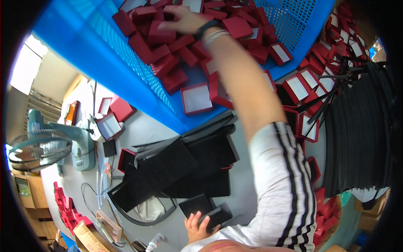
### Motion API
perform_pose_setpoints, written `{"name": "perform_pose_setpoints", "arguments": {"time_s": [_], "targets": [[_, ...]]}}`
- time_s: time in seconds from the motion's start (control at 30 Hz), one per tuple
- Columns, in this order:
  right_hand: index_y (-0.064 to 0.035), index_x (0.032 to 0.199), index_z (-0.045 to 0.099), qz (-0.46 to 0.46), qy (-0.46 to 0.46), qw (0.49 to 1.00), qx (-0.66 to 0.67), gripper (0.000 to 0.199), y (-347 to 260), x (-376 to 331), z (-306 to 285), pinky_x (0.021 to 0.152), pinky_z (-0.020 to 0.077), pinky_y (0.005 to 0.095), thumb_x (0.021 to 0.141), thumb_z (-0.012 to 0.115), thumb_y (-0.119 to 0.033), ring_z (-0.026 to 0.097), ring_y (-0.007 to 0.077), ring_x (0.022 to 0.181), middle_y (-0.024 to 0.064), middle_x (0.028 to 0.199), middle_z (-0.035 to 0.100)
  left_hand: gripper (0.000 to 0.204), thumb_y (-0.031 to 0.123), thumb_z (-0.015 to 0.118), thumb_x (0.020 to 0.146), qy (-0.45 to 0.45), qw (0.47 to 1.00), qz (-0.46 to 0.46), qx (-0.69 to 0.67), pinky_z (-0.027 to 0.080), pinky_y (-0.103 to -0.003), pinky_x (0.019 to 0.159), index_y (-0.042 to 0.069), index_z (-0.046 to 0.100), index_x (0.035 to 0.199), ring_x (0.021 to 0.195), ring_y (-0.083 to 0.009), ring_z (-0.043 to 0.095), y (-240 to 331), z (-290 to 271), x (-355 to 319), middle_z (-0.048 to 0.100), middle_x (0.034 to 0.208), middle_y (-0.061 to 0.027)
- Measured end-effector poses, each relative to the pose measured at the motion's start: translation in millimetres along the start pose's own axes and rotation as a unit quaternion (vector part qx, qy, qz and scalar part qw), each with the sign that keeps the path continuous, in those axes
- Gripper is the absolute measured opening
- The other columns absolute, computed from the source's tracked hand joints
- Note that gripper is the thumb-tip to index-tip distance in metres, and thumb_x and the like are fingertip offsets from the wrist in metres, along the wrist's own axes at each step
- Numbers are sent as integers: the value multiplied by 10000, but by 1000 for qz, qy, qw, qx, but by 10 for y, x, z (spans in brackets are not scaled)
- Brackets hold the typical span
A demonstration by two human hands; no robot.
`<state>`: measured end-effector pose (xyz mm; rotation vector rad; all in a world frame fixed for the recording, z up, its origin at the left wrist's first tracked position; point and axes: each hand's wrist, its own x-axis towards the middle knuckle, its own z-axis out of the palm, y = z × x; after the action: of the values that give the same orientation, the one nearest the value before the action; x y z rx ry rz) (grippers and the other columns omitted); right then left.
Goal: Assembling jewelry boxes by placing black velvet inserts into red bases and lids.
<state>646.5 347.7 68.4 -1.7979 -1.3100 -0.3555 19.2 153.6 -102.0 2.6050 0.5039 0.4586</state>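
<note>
My right hand (184,20) reaches into a large blue plastic basket (153,107) at the top, a dark band round its wrist. Its thumb and fingers are apart over a red box (161,32), and no firm grip shows. Red box pieces, some with white insides, fill the basket in a jumbled heap. Near the bottom edge, my left hand (196,227) has its fingers curled over a small black box-shaped piece (216,217). Another flat black piece (195,206) lies right beside it. Large black sheets (168,168) overlap on the grey table just beyond.
A green fan (42,145) stands at the left. Black strips (357,134) are stacked at the right, with more open red boxes (300,88) next to them. A white bottle (155,242) and a cardboard box (88,237) are near the lower edge.
</note>
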Motion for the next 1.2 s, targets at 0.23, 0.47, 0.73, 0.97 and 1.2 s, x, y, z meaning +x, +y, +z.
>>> {"name": "perform_pose_setpoints", "arguments": {"time_s": [0.23,0.47,0.73,0.97,1.2], "targets": [[-406,1503,315,142,-124,975,-117,881,-483,-292,484,1019,83,833,740,722,-576,107,403,1494,86,1636,150,729,444,916,588,22,999,11,29,346,-549,1044,202,579,1187,1254,-376,435,-30,-1,-43,517,1337,-127],[-291,1524,306,50,-180,980,69,855,-506,-1130,-42,1099,401,387,794,750,-323,369,361,1403,142,1607,219,743,383,874,639,0,1000,-14,-20,293,-585,1064,198,517,1264,1296,-376,383,13,-64,91,430,1395,-141],[-19,969,718,75,-283,954,71,179,-440,-1780,-1424,805,541,313,836,699,-138,689,183,819,98,913,732,739,301,850,656,-23,1000,-3,-20,311,-588,1065,114,507,1284,1304,-448,361,81,-135,176,418,1405,-197],[-5,981,691,101,12,991,-90,396,248,-371,-977,760,521,407,901,645,-391,680,305,881,179,953,697,675,355,849,682,-14,999,0,-45,316,-586,1051,202,552,1269,1270,-356,405,81,-94,165,454,1382,-126],[-94,1358,564,138,-301,902,-278,797,-890,-167,163,1196,113,510,876,449,-718,163,331,1478,210,1458,451,676,422,854,700,-20,1000,5,10,301,-571,1058,237,532,1266,1302,-316,362,54,-112,13,450,1393,-108]]}}
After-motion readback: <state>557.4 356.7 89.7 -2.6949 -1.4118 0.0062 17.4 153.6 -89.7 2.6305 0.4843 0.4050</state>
